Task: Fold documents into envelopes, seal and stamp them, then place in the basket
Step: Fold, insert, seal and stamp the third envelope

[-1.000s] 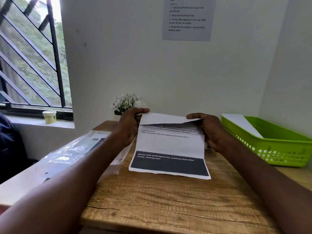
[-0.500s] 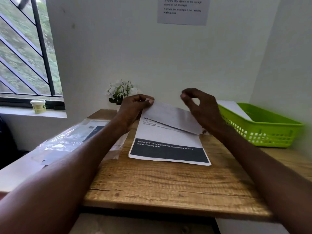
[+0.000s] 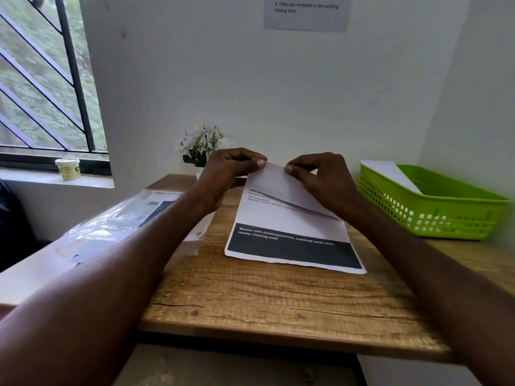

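A printed document (image 3: 289, 224) with a dark band near its front edge lies on the wooden table (image 3: 278, 299). Its far part is lifted and bent forward over the page, blank back showing. My left hand (image 3: 231, 174) pinches the lifted edge at its left end. My right hand (image 3: 320, 179) pinches the same edge just to the right, the palm over the flap's right side. A green plastic basket (image 3: 434, 215) stands at the right, with a white envelope (image 3: 390, 174) lying inside it.
A clear plastic packet (image 3: 119, 221) with papers in it lies at the table's left. A small pot of white flowers (image 3: 203, 146) stands against the wall behind my hands. A small tub (image 3: 67, 168) sits on the window sill.
The far edge of the document has come up and folded further forward. My right hand closed in from the right end and now pinches the edge close to my left hand.
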`<state>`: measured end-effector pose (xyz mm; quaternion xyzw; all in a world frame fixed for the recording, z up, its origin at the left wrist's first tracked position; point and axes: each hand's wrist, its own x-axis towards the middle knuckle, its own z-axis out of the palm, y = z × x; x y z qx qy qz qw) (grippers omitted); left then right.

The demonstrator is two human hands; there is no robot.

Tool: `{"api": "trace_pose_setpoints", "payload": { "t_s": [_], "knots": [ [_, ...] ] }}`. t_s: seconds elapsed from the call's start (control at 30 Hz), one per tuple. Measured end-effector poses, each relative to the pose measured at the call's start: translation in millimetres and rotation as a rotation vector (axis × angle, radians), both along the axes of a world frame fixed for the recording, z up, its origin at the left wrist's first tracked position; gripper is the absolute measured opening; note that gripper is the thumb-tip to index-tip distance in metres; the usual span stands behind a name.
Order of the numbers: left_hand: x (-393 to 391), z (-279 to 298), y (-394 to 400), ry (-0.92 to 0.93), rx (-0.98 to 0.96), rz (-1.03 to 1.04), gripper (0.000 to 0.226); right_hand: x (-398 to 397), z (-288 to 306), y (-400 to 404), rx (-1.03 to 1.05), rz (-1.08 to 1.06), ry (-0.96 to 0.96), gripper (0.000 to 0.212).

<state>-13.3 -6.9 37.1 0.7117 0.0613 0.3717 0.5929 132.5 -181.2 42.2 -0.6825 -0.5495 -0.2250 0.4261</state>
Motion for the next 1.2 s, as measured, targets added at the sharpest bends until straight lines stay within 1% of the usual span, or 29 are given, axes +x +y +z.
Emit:
{"api": "trace_pose_setpoints", "payload": {
  "t_s": [0.17, 0.27, 0.37, 0.43, 0.47, 0.53, 0.6, 0.63, 0.8, 0.87, 0.93, 1.03, 1.1, 1.2],
  "knots": [
    [-7.3, 6.7, 22.5, -0.029, -0.144, 0.092, 0.005, 24.9, 0.5, -2.6, 0.025, -0.142, 0.062, 0.01],
    [-10.5, 9.1, 29.0, -0.057, -0.181, 0.14, 0.007, 35.6, 0.5, -8.8, 0.048, -0.179, 0.119, 0.01],
    [-10.6, 8.2, 26.5, -0.08, -0.225, 0.149, 0.006, 42.0, -0.8, -13.0, 0.112, -0.241, 0.194, 0.012],
    [-10.7, 8.4, 25.6, -0.1, -0.285, 0.153, 0.006, 41.6, -1.0, -13.6, 0.171, -0.249, 0.265, 0.018],
    [-10.2, 8.2, 26.9, -0.114, -0.318, 0.157, 0.008, 39.6, -0.2, -13.4, 0.212, -0.215, 0.34, 0.02],
    [-9.6, 7.8, 28.4, -0.127, -0.375, 0.154, 0.008, 33.9, 3.1, -11.5, 0.296, -0.062, 0.565, 0.024],
    [-8.2, 6.5, 27.6, -0.123, -0.401, 0.142, 0.004, 29.1, 7.3, -9.7, 0.293, 0.088, 0.775, 0.037],
    [-7.2, 5.4, 26.5, -0.119, -0.41, 0.133, 0.005, 28.6, 8.1, -7.3, 0.266, 0.129, 0.828, 0.04],
    [-1.1, 2.2, 24.0, -0.137, -0.44, 0.036, 0.005, 24.4, -0.5, 2.2, 0.2, 0.197, 0.91, 0.019],
    [0.1, 3.4, 23.6, -0.151, -0.441, 0.019, 0.009, 24.8, -2.6, 1.5, 0.217, 0.207, 0.959, 0.014],
    [-0.3, 4.9, 23.5, -0.151, -0.441, 0.018, 0.01, 25.3, -1.3, -1.3, 0.233, 0.189, 0.963, 0.01],
    [-2.1, 5.0, 24.6, -0.156, -0.529, 0.007, 0.005, 25.2, -0.1, -4.7, 0.268, 0.172, 0.936, 0.013],
    [-1.5, 3.6, 28.4, -0.159, -0.578, 0.032, 0.008, 24.0, 0.5, -6.3, 0.296, 0.167, 0.932, 0.018],
    [-0.8, 2.9, 34.8, -0.145, -0.555, 0.059, 0.016, 22.9, 1.9, -7.9, 0.334, 0.174, 0.968, 0.019]
  ]
}}
